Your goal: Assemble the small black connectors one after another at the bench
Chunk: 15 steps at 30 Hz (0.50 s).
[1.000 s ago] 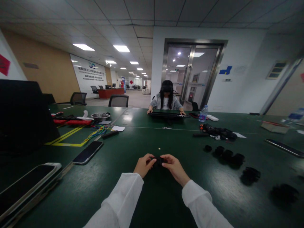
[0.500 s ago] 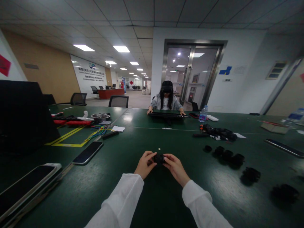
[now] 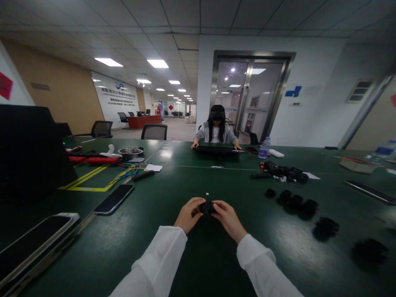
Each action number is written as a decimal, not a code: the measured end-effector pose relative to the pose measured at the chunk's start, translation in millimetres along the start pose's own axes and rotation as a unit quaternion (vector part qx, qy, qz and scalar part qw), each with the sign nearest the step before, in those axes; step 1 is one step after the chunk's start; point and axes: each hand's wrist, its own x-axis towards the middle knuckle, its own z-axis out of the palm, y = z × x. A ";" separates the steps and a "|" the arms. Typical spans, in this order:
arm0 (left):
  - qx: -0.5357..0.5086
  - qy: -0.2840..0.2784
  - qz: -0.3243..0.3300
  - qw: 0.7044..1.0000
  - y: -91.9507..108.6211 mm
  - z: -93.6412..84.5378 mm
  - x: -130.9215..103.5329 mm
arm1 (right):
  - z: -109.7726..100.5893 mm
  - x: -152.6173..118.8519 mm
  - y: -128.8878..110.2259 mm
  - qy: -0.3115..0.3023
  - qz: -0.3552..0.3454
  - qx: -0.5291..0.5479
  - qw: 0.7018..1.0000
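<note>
A small black part (image 3: 208, 207) is held just over the green table (image 3: 204, 177), between both of my hands. The fingers and thumb of my left hand (image 3: 189, 213) grip its left side. On its right side, my right hand (image 3: 227, 216) pinches it with thumb and fingers. The part's finer shape is too dark to tell. A tiny pale piece (image 3: 207, 194) lies on the table just beyond my hands.
Several black parts (image 3: 296, 202) run along the right side. Phones (image 3: 114, 199) and coloured wires (image 3: 128, 170) lie at the left, near a black panel (image 3: 31, 152). Across the table a person (image 3: 217, 128) in a headset touches a black flat object (image 3: 218, 151). A bottle (image 3: 264, 148) stands nearby.
The black part has turned slightly between my fingers. Both hands keep their hold in nearly the same place.
</note>
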 end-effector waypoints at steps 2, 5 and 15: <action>0.016 0.000 0.006 1.000 0.6 -0.3 0.0 | -0.4 0.4 0.6 -0.003 -0.003 0.003 1.000; 0.037 -0.002 0.006 0.999 2.0 -1.1 -0.1 | -0.9 -0.2 0.2 -0.006 0.000 0.004 1.000; 0.071 -0.012 -0.015 0.997 3.0 -3.0 -0.6 | -3.1 -1.5 -0.2 0.002 0.001 -0.012 1.000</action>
